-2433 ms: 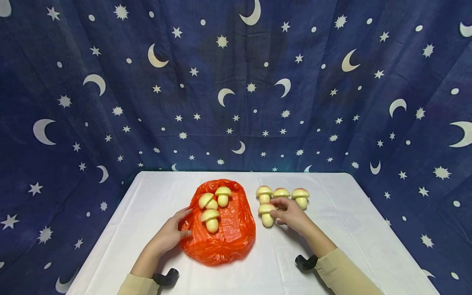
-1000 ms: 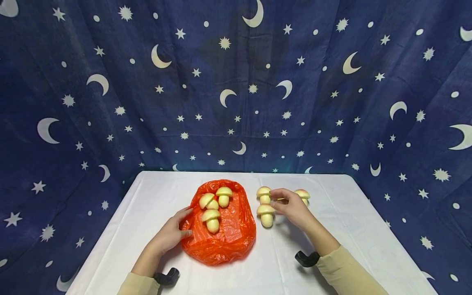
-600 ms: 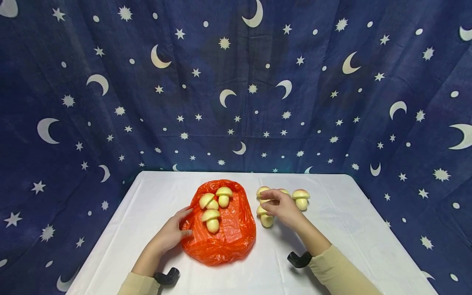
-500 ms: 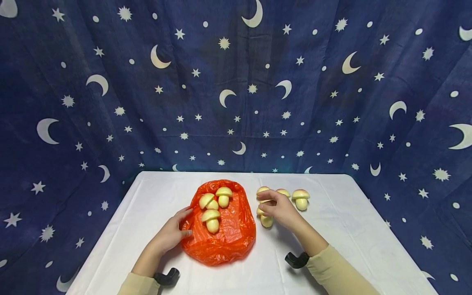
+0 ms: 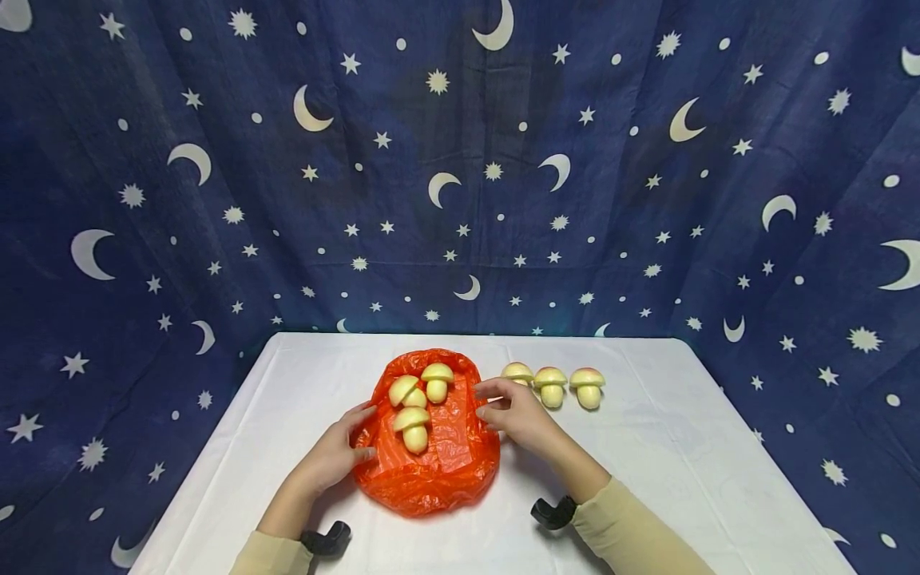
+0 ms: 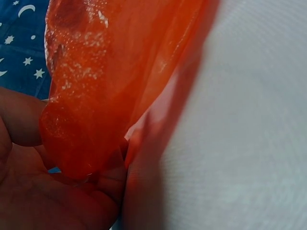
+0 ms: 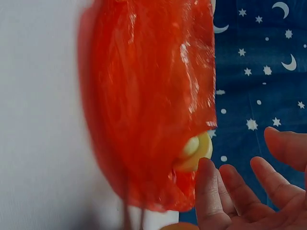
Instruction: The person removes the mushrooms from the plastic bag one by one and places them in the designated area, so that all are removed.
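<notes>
A red plastic bag point(image 5: 424, 499) lies spread on the white table with its rim rolled up. Inside are three smooth pale-yellow mushrooms, the nearest mushroom point(image 5: 414, 435) having a reddish cap. My left hand point(image 5: 331, 451) holds the bag's left side, its thumb and fingers curled about the edge. At the opposite rim is my right hand point(image 5: 521, 415), fingers spread and holding nothing; the right wrist view shows its fingers point(image 7: 208, 196) apart beside the bag. Behind this hand stand three more mushrooms in a row, the middle mushroom point(image 5: 550, 385) in full view, the leftmost partly hidden by the hand.
The white-covered table point(image 5: 683, 463) stretches out on both sides of the bag. A dark blue curtain point(image 5: 402, 200) with moons and stars hangs behind it. Black wrist devices point(image 5: 327, 541) sit at both sleeves.
My right hand has moved left from the mushrooms to the bag's right rim, after handling those at the right. The front right mushroom is now hidden from view. The left hand has kept its place.
</notes>
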The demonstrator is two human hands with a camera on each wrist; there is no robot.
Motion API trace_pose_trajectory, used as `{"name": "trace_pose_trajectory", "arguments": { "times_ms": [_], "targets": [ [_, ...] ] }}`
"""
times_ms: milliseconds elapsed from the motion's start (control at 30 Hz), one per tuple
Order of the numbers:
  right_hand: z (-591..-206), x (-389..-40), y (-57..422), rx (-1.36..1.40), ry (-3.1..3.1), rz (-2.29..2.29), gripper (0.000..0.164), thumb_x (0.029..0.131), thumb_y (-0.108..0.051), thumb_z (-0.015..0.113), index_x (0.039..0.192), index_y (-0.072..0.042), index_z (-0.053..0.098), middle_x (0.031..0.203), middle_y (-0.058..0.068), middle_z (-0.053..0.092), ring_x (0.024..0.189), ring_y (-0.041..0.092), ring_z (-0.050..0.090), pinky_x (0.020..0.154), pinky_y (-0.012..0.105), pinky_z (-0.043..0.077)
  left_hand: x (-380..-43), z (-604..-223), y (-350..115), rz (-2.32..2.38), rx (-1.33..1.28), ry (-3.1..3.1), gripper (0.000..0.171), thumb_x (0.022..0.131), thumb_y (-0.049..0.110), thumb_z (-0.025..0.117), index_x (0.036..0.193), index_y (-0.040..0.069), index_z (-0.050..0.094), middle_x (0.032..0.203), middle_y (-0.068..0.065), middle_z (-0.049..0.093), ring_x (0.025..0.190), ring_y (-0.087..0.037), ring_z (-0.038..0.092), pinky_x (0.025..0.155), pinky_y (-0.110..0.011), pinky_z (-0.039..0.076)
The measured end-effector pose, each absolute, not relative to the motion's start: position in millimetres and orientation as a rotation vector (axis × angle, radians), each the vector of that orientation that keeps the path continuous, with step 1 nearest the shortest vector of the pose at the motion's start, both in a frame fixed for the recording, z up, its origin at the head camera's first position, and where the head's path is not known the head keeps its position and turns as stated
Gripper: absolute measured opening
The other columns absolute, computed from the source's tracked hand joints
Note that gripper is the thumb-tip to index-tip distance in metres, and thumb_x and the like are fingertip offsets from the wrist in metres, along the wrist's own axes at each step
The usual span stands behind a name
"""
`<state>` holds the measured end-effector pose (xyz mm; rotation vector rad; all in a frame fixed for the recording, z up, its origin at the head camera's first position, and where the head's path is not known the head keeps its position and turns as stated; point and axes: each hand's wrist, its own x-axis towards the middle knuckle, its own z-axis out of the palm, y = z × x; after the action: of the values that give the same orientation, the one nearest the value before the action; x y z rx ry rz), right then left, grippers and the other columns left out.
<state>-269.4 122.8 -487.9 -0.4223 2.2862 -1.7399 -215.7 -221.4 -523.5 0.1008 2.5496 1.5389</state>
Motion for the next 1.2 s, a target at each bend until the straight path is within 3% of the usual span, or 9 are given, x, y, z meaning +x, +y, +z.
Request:
{"name": "trace_pose_trajectory", "arguments": {
  "times_ms": [633,867,1200],
  "targets": [
    [-509,-268,89,-0.46,2.247,-1.732,0.045,0.096,-0.003,0.074,0.138,0.007,0.063,0.136,0.03,0.068,0.101,0.019,0.074,0.082,0.036,0.068,-216,-523,-223,1.524,0.105,2.554,0.077,0.087,-0.004,0.075,0.16,0.002,0.049,0.175,-0.02,0.033,0.163,-0.051,0.025,0.131,-0.071,0.02],
    [-514,-268,80,-0.459,2.214,-1.759,0.045,0.096,-0.003,0.073,0.139,0.007,0.062,0.137,0.03,0.068,0.108,0.027,0.076,0.086,0.041,0.069,-217,-525,-223,1.531,0.116,2.553,0.077,0.087,-0.005,0.074,0.16,0.001,0.048,0.175,-0.02,0.033,0.164,-0.051,0.024,0.131,-0.07,0.018],
    [-520,-267,66,-0.494,2.215,-1.751,0.045,0.095,-0.008,0.076,0.137,0.004,0.065,0.134,0.027,0.07,0.109,0.025,0.076,0.086,0.039,0.068,-217,-526,-224,1.532,0.12,2.554,0.078,0.087,-0.005,0.074,0.16,0.0,0.048,0.175,-0.02,0.032,0.164,-0.051,0.023,0.132,-0.07,0.018]
  ]
}}
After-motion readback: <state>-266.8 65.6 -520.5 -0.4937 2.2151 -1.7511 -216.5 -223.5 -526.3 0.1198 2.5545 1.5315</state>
